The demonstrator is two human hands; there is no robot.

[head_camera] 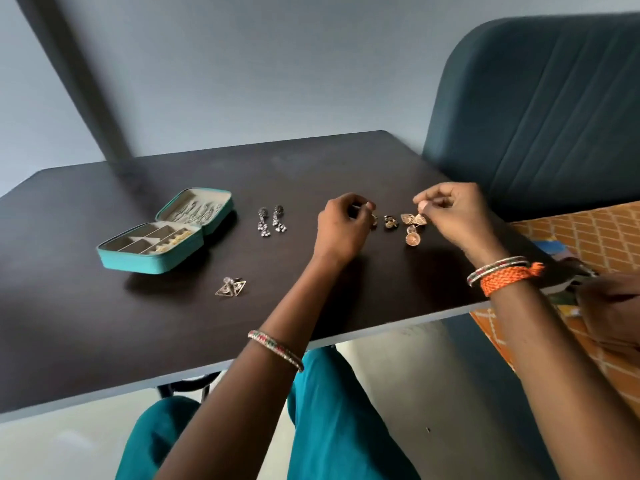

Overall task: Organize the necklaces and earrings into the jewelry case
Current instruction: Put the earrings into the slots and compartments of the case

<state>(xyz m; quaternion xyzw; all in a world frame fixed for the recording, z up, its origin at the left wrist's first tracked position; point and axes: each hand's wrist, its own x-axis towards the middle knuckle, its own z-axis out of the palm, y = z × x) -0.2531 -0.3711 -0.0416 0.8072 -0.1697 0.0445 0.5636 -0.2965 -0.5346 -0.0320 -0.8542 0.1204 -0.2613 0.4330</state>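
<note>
Dark desk [104,323] carries open teal jewelry case [162,230] at left; right hand [450,216] pinches gold fan earring [419,219]; left hand [343,226] curled, pinching something small, mostly hidden; silver jhumka pair [272,220] between case and hands.

Soft, even daylight fills the room, rather dim and cool, with no hard glare anywhere. The dark counter [104,327] takes a faint sheen beyond the left hand [341,226] and carries only weak, diffuse shadows, one beneath that hand and wrist. The wide lens bends things: the counter edge bows and tilts, and the forearms stretch toward the bottom corners. Small pieces near the right hand [453,216] look slightly soft, fine detail lost.
</note>
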